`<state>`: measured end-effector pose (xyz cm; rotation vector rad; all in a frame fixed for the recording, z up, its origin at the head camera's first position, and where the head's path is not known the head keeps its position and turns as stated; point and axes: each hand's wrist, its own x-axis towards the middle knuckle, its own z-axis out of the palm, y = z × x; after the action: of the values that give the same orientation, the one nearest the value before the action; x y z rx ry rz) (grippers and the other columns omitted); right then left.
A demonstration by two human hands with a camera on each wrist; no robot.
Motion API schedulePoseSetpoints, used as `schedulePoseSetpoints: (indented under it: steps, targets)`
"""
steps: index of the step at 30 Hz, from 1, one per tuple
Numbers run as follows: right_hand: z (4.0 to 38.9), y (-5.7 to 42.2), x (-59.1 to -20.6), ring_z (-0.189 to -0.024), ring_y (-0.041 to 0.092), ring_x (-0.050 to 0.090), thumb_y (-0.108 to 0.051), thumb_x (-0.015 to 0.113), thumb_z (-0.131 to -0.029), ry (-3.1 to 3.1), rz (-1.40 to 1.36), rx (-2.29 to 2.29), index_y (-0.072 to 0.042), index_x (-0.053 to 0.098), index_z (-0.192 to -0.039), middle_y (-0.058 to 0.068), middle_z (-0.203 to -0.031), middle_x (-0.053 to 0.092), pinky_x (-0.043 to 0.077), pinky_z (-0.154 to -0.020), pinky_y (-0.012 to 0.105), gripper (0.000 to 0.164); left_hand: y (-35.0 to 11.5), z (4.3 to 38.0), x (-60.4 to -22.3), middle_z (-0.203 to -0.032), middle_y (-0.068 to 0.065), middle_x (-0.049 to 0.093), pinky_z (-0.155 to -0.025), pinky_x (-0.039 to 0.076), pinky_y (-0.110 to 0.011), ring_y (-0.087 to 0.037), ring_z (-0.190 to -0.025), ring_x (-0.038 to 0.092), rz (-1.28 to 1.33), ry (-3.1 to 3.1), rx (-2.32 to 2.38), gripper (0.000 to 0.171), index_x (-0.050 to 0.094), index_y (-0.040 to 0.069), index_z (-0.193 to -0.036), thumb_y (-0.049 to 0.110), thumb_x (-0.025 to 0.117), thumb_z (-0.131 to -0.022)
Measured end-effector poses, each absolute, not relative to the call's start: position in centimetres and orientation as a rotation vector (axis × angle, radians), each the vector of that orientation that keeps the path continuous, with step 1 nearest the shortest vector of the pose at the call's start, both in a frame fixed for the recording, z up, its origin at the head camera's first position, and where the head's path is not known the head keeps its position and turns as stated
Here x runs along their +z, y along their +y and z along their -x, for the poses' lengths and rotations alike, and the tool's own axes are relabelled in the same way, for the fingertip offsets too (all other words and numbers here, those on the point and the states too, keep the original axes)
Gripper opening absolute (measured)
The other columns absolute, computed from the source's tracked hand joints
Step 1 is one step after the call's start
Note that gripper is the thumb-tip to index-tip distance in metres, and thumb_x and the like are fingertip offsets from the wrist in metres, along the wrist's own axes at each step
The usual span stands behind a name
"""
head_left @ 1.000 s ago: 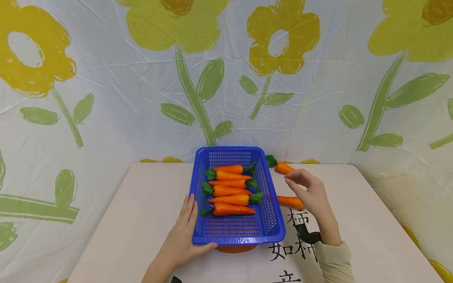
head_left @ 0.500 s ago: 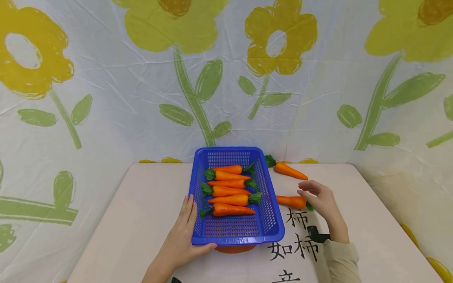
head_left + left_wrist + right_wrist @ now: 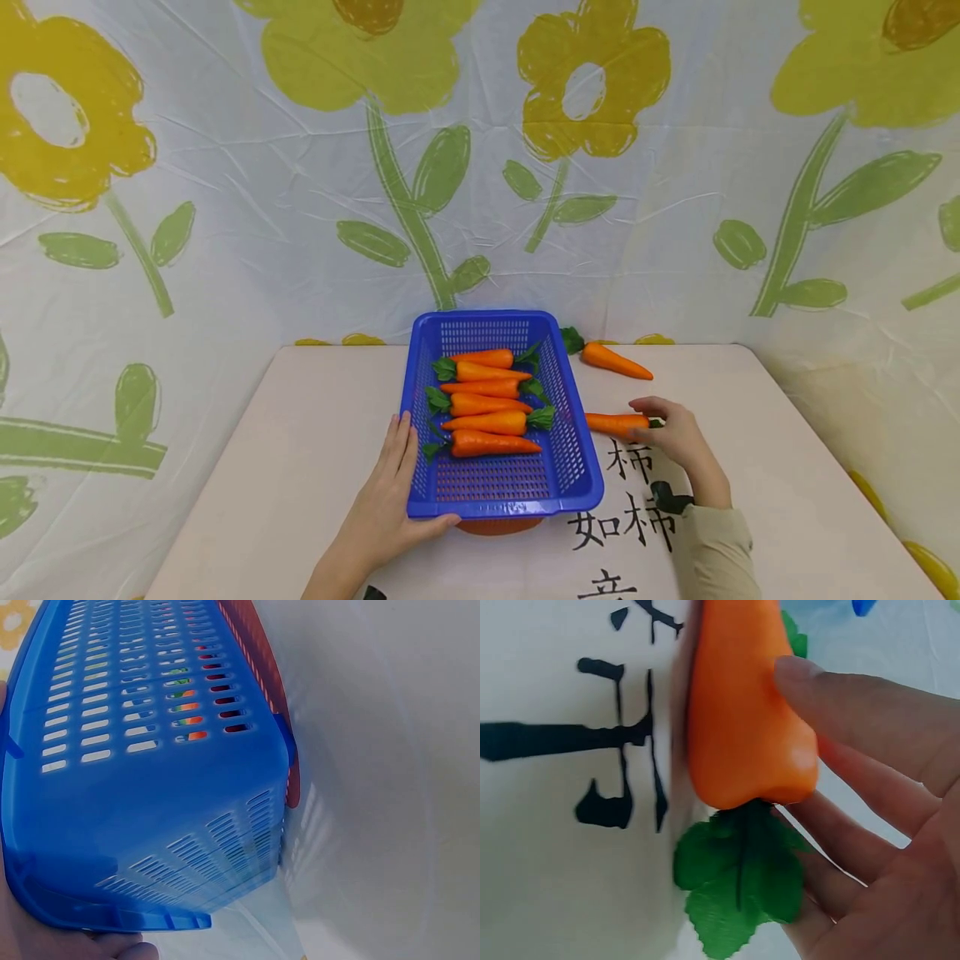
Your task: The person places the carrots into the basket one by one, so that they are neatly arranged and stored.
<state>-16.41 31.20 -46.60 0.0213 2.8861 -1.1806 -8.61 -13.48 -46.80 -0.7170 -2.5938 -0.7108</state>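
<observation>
A blue plastic basket (image 3: 487, 492) holds several orange carrots (image 3: 495, 444) with green tops, laid in a row. My left hand (image 3: 381, 492) rests at its near left corner, fingers straight along the left rim, thumb along the front rim. In the left wrist view, the blue basket (image 3: 135, 802) shows its slotted side. To the right, my right hand (image 3: 678, 437) grips the thick end of a carrot (image 3: 615, 425) lying on the table. The right wrist view shows my thumb on that carrot (image 3: 742, 712), fingers on its far side, leaves hanging below.
Another carrot (image 3: 617, 361) lies farther back, beside the basket's far right corner. Under the blue basket shows a reddish-brown perforated container (image 3: 498, 527). Black characters (image 3: 626, 529) mark the pale table cover (image 3: 300, 442). A flowered cloth (image 3: 285, 208) hangs behind.
My right hand has moved right, away from the rear carrot, then down onto the thick end of the nearer loose carrot. The left hand and basket have stayed in place.
</observation>
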Motion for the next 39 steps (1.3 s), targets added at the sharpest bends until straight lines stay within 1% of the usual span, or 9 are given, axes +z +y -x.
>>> schedulePoseSetpoints:
  steps: [2,7,9,17,28,36,39]
  targets:
    - [16.58,31.20,-46.88,-0.110,0.042,0.054,-0.007,0.075,-0.083,2.879,-0.049,-1.164,0.003,0.064,-0.124,0.026,-0.122,0.062,0.041,-0.099,0.064,0.044,-13.46,8.64,-46.76,-0.161,-0.026,0.016,-0.117,0.002,-0.021,-0.043,-0.148,0.015,0.713,-2.598,-0.710,0.122,0.027,-0.011,-0.151,0.076,0.066,-0.074]
    - [16.81,31.35,-47.40,-0.115,0.047,0.049,-0.006,0.078,-0.081,2.857,-0.094,-1.096,0.002,0.064,-0.124,0.029,-0.126,0.058,0.033,-0.103,0.070,0.045,-13.43,8.63,-46.68,-0.162,-0.024,0.015,-0.117,0.003,-0.021,-0.041,-0.149,0.014,0.705,-2.609,-0.705,0.124,0.027,-0.010,-0.151,0.077,0.067,-0.073]
    - [16.83,31.37,-47.49,-0.115,0.048,0.048,-0.006,0.079,-0.081,2.849,-0.105,-1.088,0.001,0.064,-0.124,0.030,-0.127,0.057,0.031,-0.103,0.071,0.046,-13.42,8.61,-46.68,-0.162,-0.024,0.015,-0.117,0.003,-0.021,-0.041,-0.148,0.015,0.703,-2.608,-0.702,0.124,0.026,-0.010,-0.152,0.077,0.067,-0.073]
    - [16.87,31.37,-47.59,-0.114,0.047,0.049,-0.004,0.079,-0.080,2.853,-0.106,-1.100,0.002,0.064,-0.123,0.030,-0.126,0.057,0.032,-0.102,0.071,0.047,-13.38,8.59,-46.67,-0.161,-0.025,0.017,-0.117,0.003,-0.023,-0.041,-0.148,0.016,0.697,-2.604,-0.681,0.125,0.028,-0.010,-0.151,0.080,0.064,-0.073]
    - [16.65,31.43,-47.31,-0.111,0.047,0.049,-0.004,0.078,-0.080,2.876,-0.090,-1.104,0.002,0.064,-0.122,0.030,-0.124,0.058,0.033,-0.100,0.071,0.045,-13.38,8.86,-46.89,-0.161,-0.026,0.018,-0.118,0.003,-0.021,-0.043,-0.147,0.017,0.715,-2.577,-0.670,0.123,0.029,-0.012,-0.150,0.079,0.063,-0.074]
    - [16.52,31.53,-47.34,-0.114,0.048,0.048,-0.004,0.076,-0.082,2.880,-0.124,-1.098,0.000,0.064,-0.124,0.030,-0.127,0.057,0.031,-0.102,0.072,0.044,-13.28,8.90,-46.80,-0.161,-0.026,0.017,-0.118,0.002,-0.022,-0.043,-0.147,0.017,0.721,-2.582,-0.694,0.124,0.028,-0.012,-0.150,0.080,0.062,-0.074]
    - [16.61,31.40,-47.29,-0.115,0.048,0.048,-0.003,0.075,-0.082,2.880,-0.125,-1.104,-0.001,0.064,-0.124,0.029,-0.127,0.057,0.031,-0.102,0.072,0.042,-13.41,8.83,-46.95,-0.162,-0.025,0.015,-0.118,0.002,-0.021,-0.043,-0.147,0.016,0.708,-2.588,-0.710,0.124,0.028,-0.012,-0.150,0.078,0.065,-0.073]
